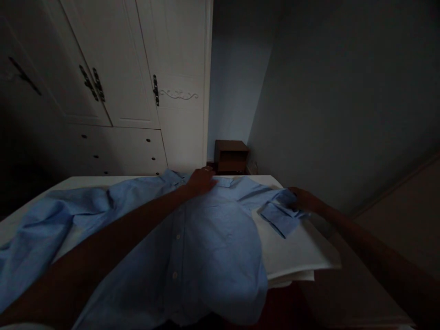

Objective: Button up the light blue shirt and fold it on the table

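Observation:
A light blue button-up shirt (209, 238) lies spread face up over a white-covered surface (292, 250), its collar at the far edge. My left hand (201, 180) rests on the collar area, fingers curled against the cloth. My right hand (304, 200) is closed on the shirt's right sleeve near its cuff (280, 216), at the surface's right edge. The other sleeve (51, 215) trails off to the left.
A white wardrobe (137, 82) with dark handles and drawers stands behind the surface. A small brown nightstand (231, 156) sits in the corner by the blue-grey wall. Floor shows to the right, beyond the surface's edge. The room is dim.

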The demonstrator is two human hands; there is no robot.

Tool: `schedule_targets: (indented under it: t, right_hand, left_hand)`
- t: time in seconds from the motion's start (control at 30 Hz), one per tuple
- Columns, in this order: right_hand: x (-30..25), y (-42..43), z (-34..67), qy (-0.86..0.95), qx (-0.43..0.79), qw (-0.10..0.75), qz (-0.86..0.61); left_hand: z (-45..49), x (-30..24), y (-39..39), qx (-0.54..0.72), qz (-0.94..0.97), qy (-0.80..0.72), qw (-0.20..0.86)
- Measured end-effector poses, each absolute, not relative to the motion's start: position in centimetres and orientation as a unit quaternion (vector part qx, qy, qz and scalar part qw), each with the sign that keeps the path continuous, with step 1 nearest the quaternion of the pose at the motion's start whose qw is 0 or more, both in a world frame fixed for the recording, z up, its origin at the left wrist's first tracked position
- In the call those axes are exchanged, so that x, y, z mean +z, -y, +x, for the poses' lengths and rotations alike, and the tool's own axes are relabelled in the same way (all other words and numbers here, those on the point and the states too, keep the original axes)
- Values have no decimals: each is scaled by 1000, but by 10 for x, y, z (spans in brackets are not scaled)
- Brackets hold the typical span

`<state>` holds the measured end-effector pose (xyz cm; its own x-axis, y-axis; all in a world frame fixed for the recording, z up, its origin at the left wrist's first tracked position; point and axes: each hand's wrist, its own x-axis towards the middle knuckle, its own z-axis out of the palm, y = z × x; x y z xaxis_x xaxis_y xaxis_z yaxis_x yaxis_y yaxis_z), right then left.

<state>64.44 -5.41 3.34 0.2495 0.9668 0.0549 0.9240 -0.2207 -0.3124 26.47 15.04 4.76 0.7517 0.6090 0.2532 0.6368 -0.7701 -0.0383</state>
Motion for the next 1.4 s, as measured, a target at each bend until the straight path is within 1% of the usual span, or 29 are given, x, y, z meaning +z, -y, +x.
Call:
schedule_targets:
  t: [0.07,0.1,0.27,0.33,0.43,0.53,0.63,0.7,0.83,0.93,1.0,1.07,1.17,1.23,1.27,1.33,1.4]
  right_hand:
    - [42,69,649,611,60,102,-783]
    - [46,78,651,614,58,96,-781]
    - [65,133,662,615,121,115,-771]
    - [68,153,662,625,104,98,-768]
    - [70,173,658,631,37,40,-774]
    - [71,183,656,604,-72,-14,-794]
    - [74,190,660,560,-197,-26,-804]
    - [76,196,667,533,-228,-7,-815]
    - [76,213,683,485,-254,56,-835]
    - [67,228,693,437,-317,131,-832]
    - [55,237,697,412,-326,188,-830]
    - [40,245,697,388,-285,241,-843]
    - [14,255,690,344,-160,304,-874]
    - [-1,259,681,345,-92,322,-877]
    - [-6,260,676,355,-83,327,-872]
    - [-12,257,662,395,-105,324,-853]
    - [-10,249,641,476,-126,281,-824]
  left_hand:
    - [283,35,-133,-76,-953,292,31]
    - [289,28,-127,-57,-956,289,12]
    - [291,7,-122,-10,-949,310,-52]
    - [288,6,-127,-5,-953,295,-65]
    - [286,7,-133,11,-958,275,-84]
    - [287,7,-136,15,-957,276,-90]
    - [289,5,-138,3,-954,283,-97]
    - [290,4,-139,-1,-953,286,-99]
    - [292,4,-138,-20,-951,295,-93]
    - [292,1,-134,-54,-950,297,-73]
    - [292,-1,-132,-73,-951,296,-57]
    - [291,-1,-130,-83,-950,297,-44]
    - [289,7,-122,-114,-948,297,-8]
    - [285,17,-107,-135,-949,285,13]
    - [282,22,-96,-142,-950,278,17]
    - [273,34,-69,-147,-950,276,5]
    - [261,42,-39,-140,-952,271,-15]
